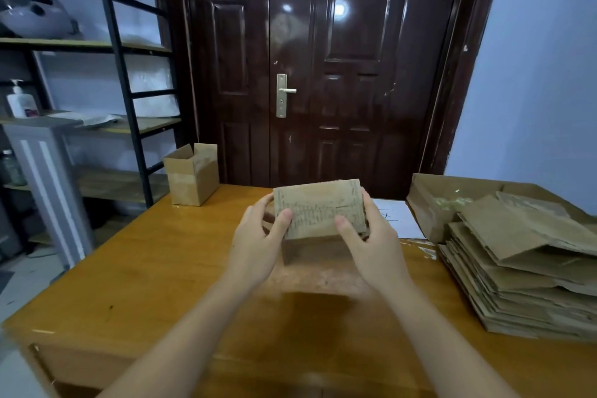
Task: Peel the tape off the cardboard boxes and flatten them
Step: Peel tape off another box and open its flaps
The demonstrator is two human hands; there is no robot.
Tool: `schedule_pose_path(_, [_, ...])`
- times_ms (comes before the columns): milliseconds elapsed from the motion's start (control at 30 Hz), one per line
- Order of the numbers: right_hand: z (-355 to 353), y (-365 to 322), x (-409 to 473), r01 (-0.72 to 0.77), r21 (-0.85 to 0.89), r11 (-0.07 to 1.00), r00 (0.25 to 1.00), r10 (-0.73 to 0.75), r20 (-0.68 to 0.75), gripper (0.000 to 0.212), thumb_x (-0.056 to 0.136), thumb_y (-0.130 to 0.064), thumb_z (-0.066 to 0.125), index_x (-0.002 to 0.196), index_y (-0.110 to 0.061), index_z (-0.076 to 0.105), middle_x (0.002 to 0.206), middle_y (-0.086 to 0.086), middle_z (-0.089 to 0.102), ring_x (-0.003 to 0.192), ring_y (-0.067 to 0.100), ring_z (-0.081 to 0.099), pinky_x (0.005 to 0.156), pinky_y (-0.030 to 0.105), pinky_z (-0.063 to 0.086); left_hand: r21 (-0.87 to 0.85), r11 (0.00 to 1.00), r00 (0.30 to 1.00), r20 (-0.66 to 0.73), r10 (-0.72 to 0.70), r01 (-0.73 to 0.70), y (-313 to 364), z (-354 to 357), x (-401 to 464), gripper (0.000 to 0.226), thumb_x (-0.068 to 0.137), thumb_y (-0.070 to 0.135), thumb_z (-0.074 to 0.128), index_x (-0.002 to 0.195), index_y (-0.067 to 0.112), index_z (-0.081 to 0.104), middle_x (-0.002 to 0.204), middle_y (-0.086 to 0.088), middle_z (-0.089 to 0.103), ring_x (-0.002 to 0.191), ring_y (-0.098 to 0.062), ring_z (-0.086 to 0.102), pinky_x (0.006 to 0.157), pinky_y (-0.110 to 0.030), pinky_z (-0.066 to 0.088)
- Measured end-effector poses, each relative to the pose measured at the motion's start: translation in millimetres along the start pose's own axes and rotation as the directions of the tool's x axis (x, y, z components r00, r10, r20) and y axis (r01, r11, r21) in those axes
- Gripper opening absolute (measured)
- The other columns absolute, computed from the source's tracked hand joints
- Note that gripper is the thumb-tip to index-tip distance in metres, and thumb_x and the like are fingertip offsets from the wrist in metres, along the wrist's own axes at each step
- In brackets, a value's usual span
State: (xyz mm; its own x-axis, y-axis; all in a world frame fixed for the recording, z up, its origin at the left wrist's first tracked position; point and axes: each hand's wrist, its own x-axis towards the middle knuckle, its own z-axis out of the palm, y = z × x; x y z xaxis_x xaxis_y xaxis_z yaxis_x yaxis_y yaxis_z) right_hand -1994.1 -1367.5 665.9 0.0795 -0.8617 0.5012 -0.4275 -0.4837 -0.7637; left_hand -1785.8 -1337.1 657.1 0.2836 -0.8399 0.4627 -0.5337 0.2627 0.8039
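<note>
I hold a small brown cardboard box (318,207) above the middle of the wooden table (145,268). Its facing side is scuffed and carries faint printed lines. My left hand (258,236) grips the box's left end, thumb on the front face and fingers behind. On the right end, my right hand (365,239) grips the same way. A flap hangs blurred below the box. Another small box (190,176) stands open at the table's far left corner.
A tall stack of flattened cardboard (523,268) fills the table's right side, with a larger open carton (429,200) behind it. A white paper sheet (397,216) lies beside that. A dark door stands beyond the table, and metal shelving (116,74) on the left.
</note>
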Motion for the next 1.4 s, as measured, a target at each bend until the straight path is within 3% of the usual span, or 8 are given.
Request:
schedule_pose_path(167, [-13, 7, 17, -0.172, -0.118, 0.978, 0.979, 0.182, 0.088, 0.037, 0.101, -0.052, 0.049, 0.133, -0.037, 0.061, 0.104, -0.022, 0.063, 0.108, 0.010, 0.057, 0.087, 0.028, 0.041, -0.007, 0.979, 0.968, 0.154, -0.199, 0.202, -1, 7, 17, 0.046, 0.096, 0.063, 0.055, 0.111, 0.020, 0.057, 0.112, 0.004, 0.061, 0.096, -0.007, 0.058, 0.069, -0.025, 0.041])
schedule_pose_path(300, [-7, 33, 30, -0.275, -0.187, 0.943, 0.930, 0.310, 0.199, 0.045, 0.099, -0.057, 0.049, 0.131, -0.031, 0.065, 0.129, -0.006, 0.065, 0.115, 0.015, 0.054, 0.090, 0.030, 0.039, 0.149, 0.955, 0.925, 0.252, -0.286, 0.255, -19, 16, 12, 0.058, 0.095, 0.074, 0.043, 0.107, 0.018, 0.054, 0.104, 0.002, 0.064, 0.092, -0.013, 0.060, 0.071, -0.029, 0.047])
schedule_pose_path(433, [3, 51, 26, -0.379, 0.032, 0.925, 0.912, 0.368, 0.182, 0.030, 0.096, -0.050, 0.062, 0.120, -0.032, 0.062, 0.122, -0.005, 0.062, 0.100, 0.019, 0.064, 0.061, 0.034, 0.058, 0.097, 0.988, 0.926, 0.347, -0.145, 0.119, -34, 12, -5, 0.057, 0.090, 0.076, 0.051, 0.132, 0.037, 0.048, 0.113, 0.009, 0.061, 0.098, -0.013, 0.063, 0.063, -0.023, 0.055])
schedule_pose_path(533, [10, 52, 25, -0.321, 0.113, 0.940, 0.944, 0.307, 0.120, 0.017, 0.098, -0.043, 0.063, 0.103, -0.027, 0.059, 0.112, -0.004, 0.064, 0.092, 0.019, 0.065, 0.053, 0.030, 0.059, 0.120, 0.979, 0.882, 0.462, 0.093, -0.166, -41, 8, -12, 0.061, 0.083, 0.073, 0.066, 0.137, 0.051, 0.047, 0.131, 0.026, 0.044, 0.119, -0.003, 0.053, 0.088, -0.013, 0.047])
schedule_pose_path(733, [4, 42, 19, -0.033, -0.113, 0.993, 0.970, 0.059, 0.235, 0.030, 0.100, -0.044, 0.058, 0.125, -0.030, 0.068, 0.144, -0.010, 0.051, 0.137, 0.008, 0.044, 0.109, 0.023, 0.036, 0.307, 0.845, 0.873, 0.371, 0.318, -0.438, -38, 17, -17, 0.081, 0.066, 0.079, 0.076, 0.126, 0.026, 0.063, 0.153, 0.023, 0.043, 0.149, 0.005, 0.024, 0.120, -0.022, 0.017])
schedule_pose_path(900, [-21, 38, -6, 0.336, -0.186, 0.923, 0.848, -0.210, 0.486, 0.040, 0.076, -0.048, 0.083, 0.111, -0.034, 0.072, 0.120, -0.021, 0.059, 0.117, 0.003, 0.046, 0.102, 0.018, 0.037, 0.364, 0.769, 0.851, 0.235, 0.470, -0.525, -27, 52, -30, 0.081, 0.069, 0.088, 0.064, 0.112, 0.019, 0.068, 0.126, 0.008, 0.067, 0.123, -0.013, 0.054, 0.105, -0.034, 0.045])
schedule_pose_path(1133, [-62, 66, -6, 0.365, -0.314, 0.876, 0.878, -0.211, 0.430, 0.041, 0.083, -0.016, 0.081, 0.120, -0.033, 0.074, 0.138, -0.021, 0.055, 0.129, 0.009, 0.043, 0.108, 0.013, 0.026, 0.307, 0.561, 0.638, 0.431, 0.638, -0.769, -29, 53, -18, 0.065, 0.084, 0.071, 0.063, 0.137, 0.033, 0.063, 0.133, 0.012, 0.060, 0.128, -0.017, 0.049, 0.110, -0.038, 0.033])
schedule_pose_path(1400, [-56, 70, -41, 0.348, -0.397, 0.850, 0.920, -0.227, 0.319, 0.057, 0.089, -0.019, 0.065, 0.144, -0.032, 0.052, 0.151, -0.023, 0.039, 0.141, -0.004, 0.032, 0.110, 0.017, 0.033, 0.291, 0.559, 0.630, 0.394, 0.670, -0.776, -24, 76, -7, 0.047, 0.087, 0.055, 0.067, 0.114, 0.017, 0.073, 0.119, 0.003, 0.066, 0.108, -0.020, 0.060, 0.095, -0.037, 0.052])
